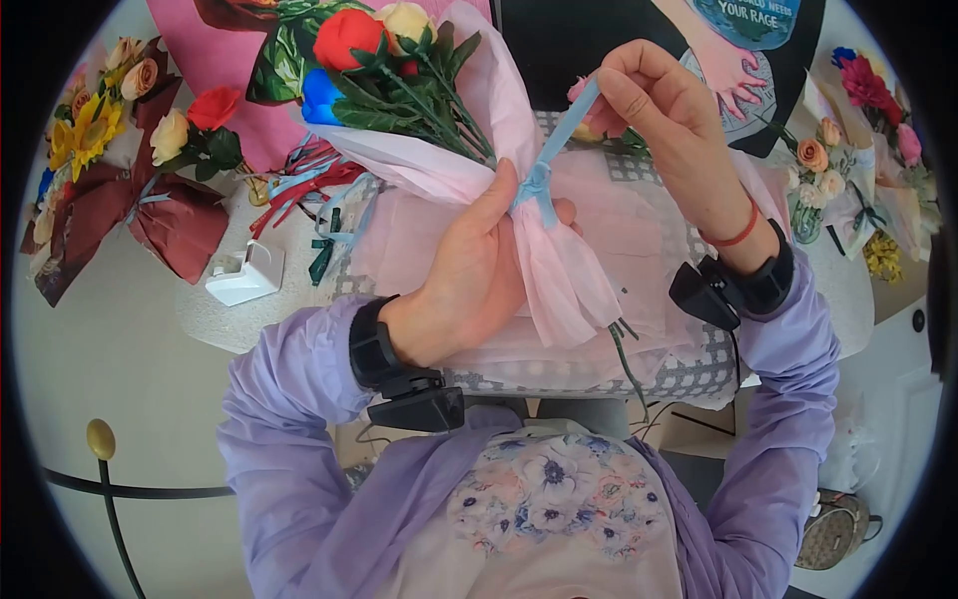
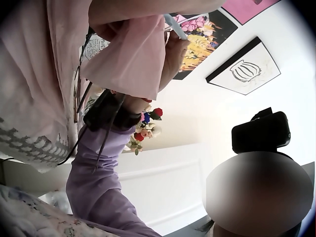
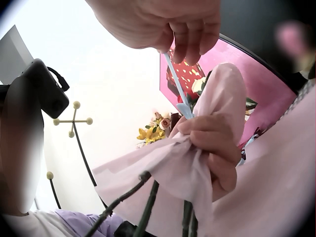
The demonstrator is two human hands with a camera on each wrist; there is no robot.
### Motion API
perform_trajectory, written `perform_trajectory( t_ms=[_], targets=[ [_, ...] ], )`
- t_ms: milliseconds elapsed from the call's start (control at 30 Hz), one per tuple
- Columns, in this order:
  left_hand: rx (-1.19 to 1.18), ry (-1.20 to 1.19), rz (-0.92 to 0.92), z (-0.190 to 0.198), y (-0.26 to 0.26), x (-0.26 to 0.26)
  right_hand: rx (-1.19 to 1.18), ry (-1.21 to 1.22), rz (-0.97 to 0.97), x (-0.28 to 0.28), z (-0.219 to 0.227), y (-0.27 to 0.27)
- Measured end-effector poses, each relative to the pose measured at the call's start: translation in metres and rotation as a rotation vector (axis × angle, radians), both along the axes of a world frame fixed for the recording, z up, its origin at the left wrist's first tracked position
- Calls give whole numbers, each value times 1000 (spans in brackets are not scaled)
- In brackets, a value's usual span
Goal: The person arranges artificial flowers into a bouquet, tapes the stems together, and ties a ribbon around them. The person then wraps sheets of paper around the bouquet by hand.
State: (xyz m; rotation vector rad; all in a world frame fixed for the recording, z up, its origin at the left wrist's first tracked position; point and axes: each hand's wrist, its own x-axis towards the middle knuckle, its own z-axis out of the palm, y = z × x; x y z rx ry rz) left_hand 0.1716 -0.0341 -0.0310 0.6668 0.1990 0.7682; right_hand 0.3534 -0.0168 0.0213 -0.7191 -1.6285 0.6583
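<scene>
My left hand (image 1: 474, 265) grips a bouquet wrapped in pink paper (image 1: 564, 280) around its narrow waist. A red flower (image 1: 349, 40), a cream one (image 1: 407, 25) and a blue one (image 1: 319, 97) show at its top among green leaves. Light blue ribbon (image 1: 536, 182) is knotted at the waist, beside my left thumb. Up and to the right, my right hand (image 1: 664, 115) pinches one end of that ribbon between thumb and fingertips, and the strip runs taut to the knot. Green stems (image 3: 148, 207) stick out below the paper in the right wrist view.
Pink paper sheets (image 1: 639, 230) lie on the table under the bouquet. At left are a white tape dispenser (image 1: 246, 275), red and blue ribbons (image 1: 309, 185) and a bouquet in dark red paper (image 1: 165, 225). More bouquets (image 1: 848, 160) stand at right.
</scene>
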Motion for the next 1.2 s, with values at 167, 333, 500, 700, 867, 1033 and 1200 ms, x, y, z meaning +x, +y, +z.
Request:
perform_trajectory(
  t_ms=[167, 333, 500, 700, 867, 1033, 1200],
  targets=[
    [-9, 22, -8, -7, 1, -2, 149, -116, -95, -3, -3, 5],
    [12, 26, -18, -10, -2, -3, 478, -698, -122, -10, 5, -15],
    [6, 71, -77, -11, -2, -2, 384, -859, -50, -14, 3, -13],
    [-33, 131, -96, -10, -4, -4, 365, -945, -108, -17, 5, -20],
    [-21, 92, -116, -7, -2, -10, 416, -911, -180, -11, -1, -19],
    [-32, 105, -100, -3, -5, -12, 196, -800, -169, -4, -6, -14],
    [-11, 124, -109, -5, -4, -15, 68, -619, -43, -3, -10, -9]
  ],
)
